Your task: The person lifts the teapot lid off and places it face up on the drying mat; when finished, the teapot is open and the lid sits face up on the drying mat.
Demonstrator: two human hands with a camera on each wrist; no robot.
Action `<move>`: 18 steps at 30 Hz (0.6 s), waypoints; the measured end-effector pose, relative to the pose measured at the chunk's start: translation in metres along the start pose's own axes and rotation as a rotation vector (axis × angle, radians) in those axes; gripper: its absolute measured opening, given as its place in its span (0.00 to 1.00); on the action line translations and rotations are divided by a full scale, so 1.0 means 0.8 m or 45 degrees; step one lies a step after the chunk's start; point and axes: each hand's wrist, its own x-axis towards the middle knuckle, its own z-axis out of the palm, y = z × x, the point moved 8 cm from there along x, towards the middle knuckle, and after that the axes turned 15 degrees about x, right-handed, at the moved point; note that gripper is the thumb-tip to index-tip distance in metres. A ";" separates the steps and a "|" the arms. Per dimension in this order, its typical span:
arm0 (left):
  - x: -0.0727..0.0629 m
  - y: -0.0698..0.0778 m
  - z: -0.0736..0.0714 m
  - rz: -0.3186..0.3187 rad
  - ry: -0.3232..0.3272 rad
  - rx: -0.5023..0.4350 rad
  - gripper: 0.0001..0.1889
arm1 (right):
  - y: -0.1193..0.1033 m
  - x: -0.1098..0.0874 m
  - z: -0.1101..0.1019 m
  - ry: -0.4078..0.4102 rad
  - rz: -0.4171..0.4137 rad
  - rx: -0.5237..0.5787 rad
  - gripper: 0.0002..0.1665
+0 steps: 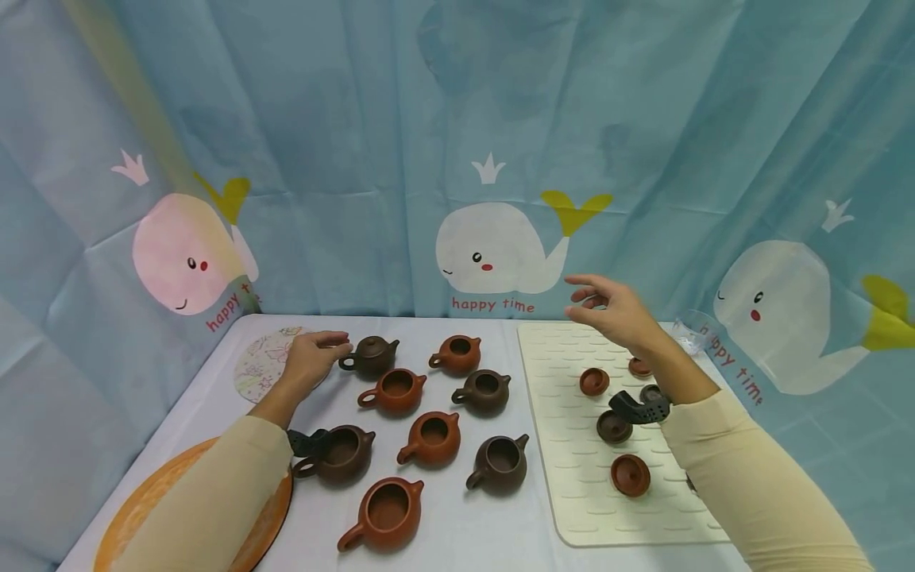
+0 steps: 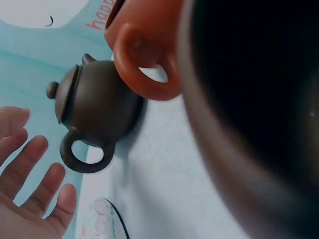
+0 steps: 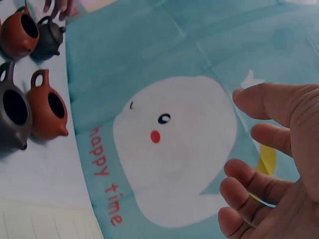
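Note:
A dark brown teapot (image 1: 373,357) with its lid on stands at the back left of the group. Just left of its handle is my left hand (image 1: 314,359); the left wrist view shows the fingers apart from the lidded teapot (image 2: 94,104), holding nothing. My right hand (image 1: 608,310) hovers above the far part of the cream mat, fingers loosely bent and nothing between them, as the right wrist view also shows (image 3: 279,164). Several lidless teapots stand nearby, including an orange-brown teapot (image 1: 457,355) and a dark teapot (image 1: 484,392).
Several loose lids, including a reddish lid (image 1: 631,475) and a dark lid (image 1: 613,427), lie on the cream mat (image 1: 579,520). A patterned round pad (image 1: 260,365) lies behind my left forearm, an orange round board (image 1: 153,496) at front left. A whale-print curtain (image 1: 357,238) hangs behind.

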 end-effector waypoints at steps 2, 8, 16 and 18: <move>0.001 -0.004 0.003 0.017 -0.041 -0.004 0.18 | -0.002 0.005 0.007 -0.010 -0.002 0.012 0.33; 0.003 -0.006 0.009 0.056 -0.104 0.074 0.18 | -0.013 0.021 0.029 -0.036 -0.027 0.047 0.33; 0.010 -0.006 0.013 0.060 -0.117 0.234 0.13 | -0.027 0.044 0.065 -0.069 -0.069 0.079 0.31; 0.010 -0.006 0.013 0.049 -0.117 0.239 0.12 | -0.029 0.049 0.076 -0.085 -0.064 0.091 0.31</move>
